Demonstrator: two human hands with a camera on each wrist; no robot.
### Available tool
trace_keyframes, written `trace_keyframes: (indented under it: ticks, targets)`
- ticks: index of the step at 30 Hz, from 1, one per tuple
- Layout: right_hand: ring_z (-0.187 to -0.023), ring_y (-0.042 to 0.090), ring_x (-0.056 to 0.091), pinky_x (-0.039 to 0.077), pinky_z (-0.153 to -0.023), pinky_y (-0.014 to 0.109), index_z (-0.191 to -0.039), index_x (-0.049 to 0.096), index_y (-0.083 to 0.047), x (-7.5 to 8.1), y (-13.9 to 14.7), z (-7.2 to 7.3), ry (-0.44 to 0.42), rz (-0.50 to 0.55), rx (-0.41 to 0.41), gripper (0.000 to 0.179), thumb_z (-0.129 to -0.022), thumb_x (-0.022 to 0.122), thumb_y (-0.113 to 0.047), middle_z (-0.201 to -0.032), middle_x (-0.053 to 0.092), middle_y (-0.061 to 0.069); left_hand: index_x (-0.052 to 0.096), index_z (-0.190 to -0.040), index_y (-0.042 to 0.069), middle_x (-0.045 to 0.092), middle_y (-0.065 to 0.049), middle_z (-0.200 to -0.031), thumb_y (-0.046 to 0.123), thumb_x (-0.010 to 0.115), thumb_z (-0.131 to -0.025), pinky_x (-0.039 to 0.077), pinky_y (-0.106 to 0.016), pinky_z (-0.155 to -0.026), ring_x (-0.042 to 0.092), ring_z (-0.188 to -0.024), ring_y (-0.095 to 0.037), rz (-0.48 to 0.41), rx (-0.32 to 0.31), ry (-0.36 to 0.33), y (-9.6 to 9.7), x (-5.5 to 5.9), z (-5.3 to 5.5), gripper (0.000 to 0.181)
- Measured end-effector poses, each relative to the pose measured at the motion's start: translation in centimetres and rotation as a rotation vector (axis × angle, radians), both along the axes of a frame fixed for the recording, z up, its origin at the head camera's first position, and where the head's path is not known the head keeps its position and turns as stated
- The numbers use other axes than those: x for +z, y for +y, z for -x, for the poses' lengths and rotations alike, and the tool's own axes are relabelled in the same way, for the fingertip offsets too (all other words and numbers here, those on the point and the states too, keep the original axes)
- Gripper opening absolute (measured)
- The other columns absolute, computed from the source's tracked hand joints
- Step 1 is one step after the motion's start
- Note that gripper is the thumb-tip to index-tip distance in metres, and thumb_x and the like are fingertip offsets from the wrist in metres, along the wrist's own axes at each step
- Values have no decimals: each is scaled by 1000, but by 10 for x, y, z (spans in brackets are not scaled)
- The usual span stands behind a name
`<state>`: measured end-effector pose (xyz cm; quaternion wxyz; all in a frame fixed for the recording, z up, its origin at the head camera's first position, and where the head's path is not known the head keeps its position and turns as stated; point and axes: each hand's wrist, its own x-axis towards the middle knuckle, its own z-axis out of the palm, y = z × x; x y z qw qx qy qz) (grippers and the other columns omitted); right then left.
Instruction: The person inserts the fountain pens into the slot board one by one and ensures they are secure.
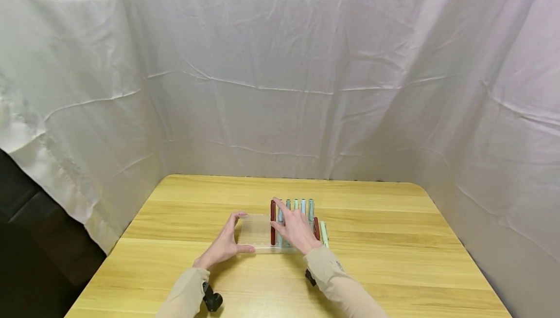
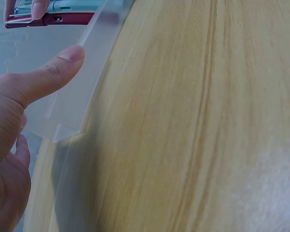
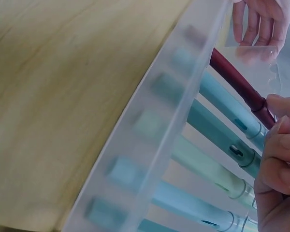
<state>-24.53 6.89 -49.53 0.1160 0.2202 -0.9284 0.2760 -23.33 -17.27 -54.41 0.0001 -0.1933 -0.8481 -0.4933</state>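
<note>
The head view looks forward and down from well back, taking in most of the wooden tabletop (image 1: 393, 250) and draped white curtain (image 1: 280, 65) — both wrist views sit close and tilted, the left one past the left hand (image 2: 5, 113) along a translucent plastic tray (image 2: 82, 87), the right across capped pens (image 3: 222, 128) towards that hand; all three share the dark red pen (image 3: 237, 79)

**Row of pens (image 1: 304, 205) on clear tray (image 1: 255, 230)**

I see the left hand (image 1: 225, 245) grip the clear tray; the right hand (image 1: 297, 230) pinches a dark red pen (image 1: 273, 235). Another red pen (image 1: 317, 228) and a pale green pen (image 1: 324, 233) lie right of the row.
</note>
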Motion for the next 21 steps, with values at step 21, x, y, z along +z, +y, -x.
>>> trace_keyframes:
  ticks: [21]
  targets:
    - [-52, -4, 44, 48, -51, 15, -150, 44, -10, -1, 39, -5, 9, 326, 61, 69, -89, 75, -15, -62, 60, -4, 32, -148, 4, 34, -21, -158, 21, 93, -68, 18, -63, -126, 22, -152, -48, 10, 12, -26, 0, -2, 0, 102]
